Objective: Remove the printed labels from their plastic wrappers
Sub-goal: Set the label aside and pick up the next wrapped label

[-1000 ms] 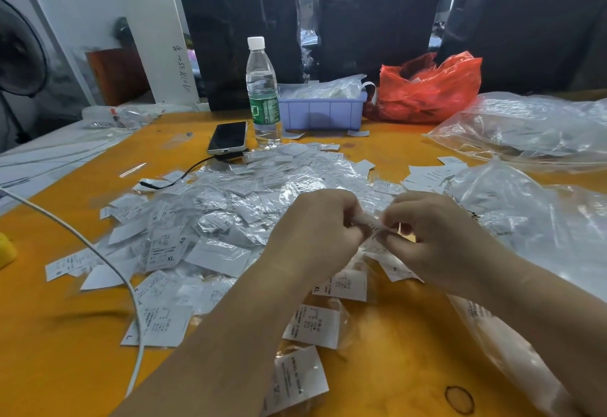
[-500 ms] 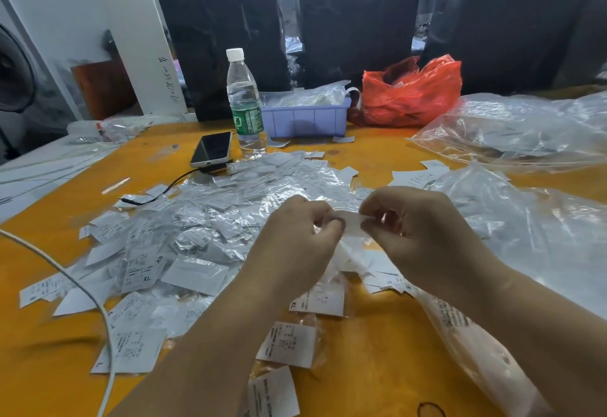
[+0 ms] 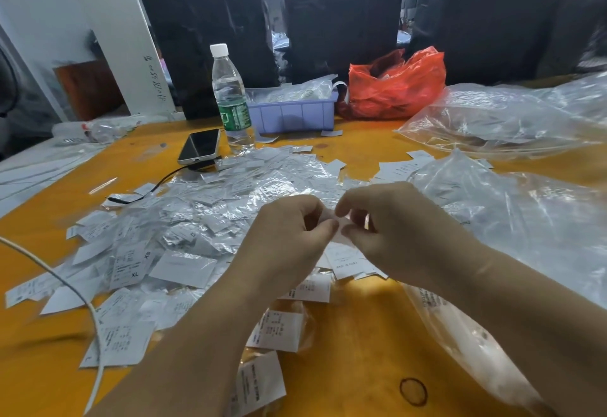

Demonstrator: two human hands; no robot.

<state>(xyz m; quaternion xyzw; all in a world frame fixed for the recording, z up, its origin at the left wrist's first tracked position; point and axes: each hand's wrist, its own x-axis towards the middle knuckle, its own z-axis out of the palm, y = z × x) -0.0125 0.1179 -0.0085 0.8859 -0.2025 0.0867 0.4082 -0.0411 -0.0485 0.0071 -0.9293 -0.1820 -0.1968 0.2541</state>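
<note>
Where labels (image 3: 184, 246) litter orange table (image 3: 361, 344), black sheeting (image 3: 341, 16) behind.

The left hand (image 3: 289, 236) and right hand (image 3: 391, 229) are hiding most of the small wrapped label (image 3: 335, 224) pinched between them, so its print is not showing. Both forearms are running off the near edge. The white cable (image 3: 65, 282) is leaving the left edge. Print on the pile of labels (image 3: 184, 229) is blurring, mostly unreadable.

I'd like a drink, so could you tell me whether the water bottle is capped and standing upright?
Yes: the water bottle stands upright beside the phone, white cap on.
</note>
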